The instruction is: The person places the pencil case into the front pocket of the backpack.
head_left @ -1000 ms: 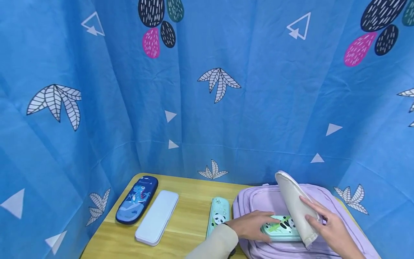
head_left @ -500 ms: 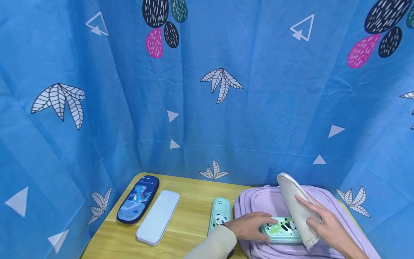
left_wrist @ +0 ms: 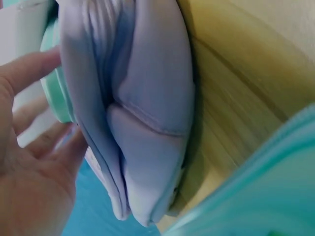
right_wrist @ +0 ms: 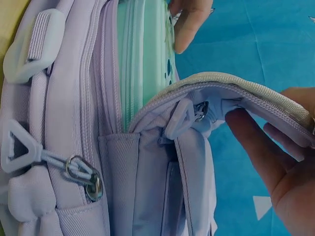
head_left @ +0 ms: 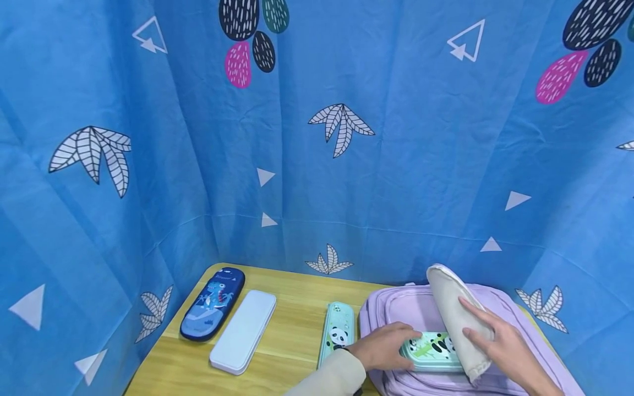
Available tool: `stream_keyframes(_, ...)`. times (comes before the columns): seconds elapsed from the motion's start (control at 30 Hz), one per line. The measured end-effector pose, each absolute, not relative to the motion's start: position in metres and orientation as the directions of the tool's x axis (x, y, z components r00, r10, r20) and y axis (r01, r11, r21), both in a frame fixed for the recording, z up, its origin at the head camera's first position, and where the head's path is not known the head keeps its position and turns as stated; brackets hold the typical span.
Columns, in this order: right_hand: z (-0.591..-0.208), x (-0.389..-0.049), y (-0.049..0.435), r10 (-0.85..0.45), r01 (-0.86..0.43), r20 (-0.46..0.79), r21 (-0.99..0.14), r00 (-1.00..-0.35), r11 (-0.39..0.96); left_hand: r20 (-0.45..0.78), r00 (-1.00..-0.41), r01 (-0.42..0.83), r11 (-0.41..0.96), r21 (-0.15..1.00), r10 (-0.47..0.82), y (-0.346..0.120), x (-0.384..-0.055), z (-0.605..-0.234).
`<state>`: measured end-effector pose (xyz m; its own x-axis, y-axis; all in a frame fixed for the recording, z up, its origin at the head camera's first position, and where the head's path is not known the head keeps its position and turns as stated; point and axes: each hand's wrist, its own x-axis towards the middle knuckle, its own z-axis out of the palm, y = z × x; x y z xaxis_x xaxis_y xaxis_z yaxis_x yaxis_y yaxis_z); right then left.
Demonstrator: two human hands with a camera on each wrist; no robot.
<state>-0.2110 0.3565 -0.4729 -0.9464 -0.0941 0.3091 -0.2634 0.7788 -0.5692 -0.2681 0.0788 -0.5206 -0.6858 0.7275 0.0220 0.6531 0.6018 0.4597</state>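
Observation:
A lilac backpack (head_left: 411,308) lies on the table, its front pocket unzipped. Partly inside that pocket is a mint green pencil case (head_left: 431,349) with pandas on it; the flap hides its right end. My left hand (head_left: 381,347) grips the case's left end, thumb on the near edge and fingers over the top. In the right wrist view the case (right_wrist: 150,54) stands in the pocket opening beside the zipper. My right hand (head_left: 505,344) holds the pocket's cream-lined flap (head_left: 453,316) up, its fingers on both sides of the flap's edge (right_wrist: 236,81).
A second mint panda pencil case (head_left: 337,330) lies left of the backpack, partly behind my left forearm. Farther left on the wooden table (head_left: 292,330) are a white pencil case (head_left: 242,333) and a dark blue dinosaur one (head_left: 213,305). A blue patterned curtain (head_left: 332,192) surrounds the table.
The view has shifted slightly. Both hands stay nearly in place, the left on the pencil case and the right on the flap.

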Motion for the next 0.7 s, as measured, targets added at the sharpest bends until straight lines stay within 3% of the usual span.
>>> stream_keyframes(0.43, -0.466, -0.212, 0.362, -0.066, -0.227, 0.27, -0.627, -0.961, 0.745, 0.049, -0.856, 0.462, 0.72, 0.518, 0.514, 0.083, -0.249, -0.514)
stream_keyframes(0.7, -0.456, -0.212, 0.366, -0.003, -0.075, 0.098, -0.733, -0.995, 0.676, 0.054, -0.872, 0.451, 0.756, 0.474, 0.486, 0.09, -0.248, -0.513)
